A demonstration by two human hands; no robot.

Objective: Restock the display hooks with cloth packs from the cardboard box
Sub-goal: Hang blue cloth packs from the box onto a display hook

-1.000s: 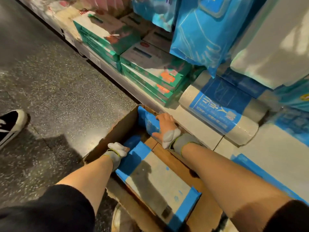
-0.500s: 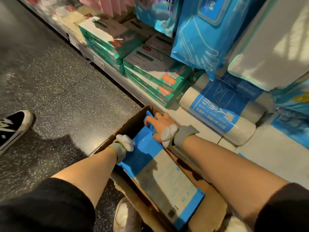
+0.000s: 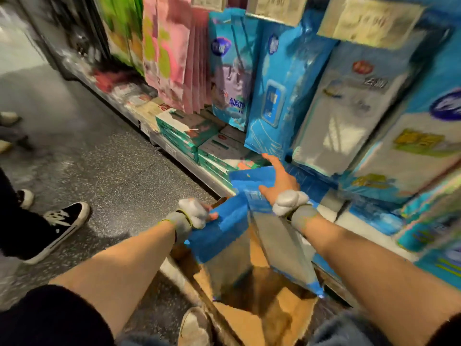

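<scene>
Our left hand (image 3: pixel 197 216) pinches one cloth pack (image 3: pixel 219 233). Our right hand (image 3: pixel 280 182) grips a second pack (image 3: pixel 279 240) above the cardboard box (image 3: pixel 252 328).

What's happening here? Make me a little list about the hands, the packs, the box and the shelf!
left hand: grips the top corner of the left blue pack
right hand: holds the right blue pack near its top
cardboard box: on the floor, below both packs
hanging packs: blue, on the display above
black shoe: on the floor, far left
</scene>
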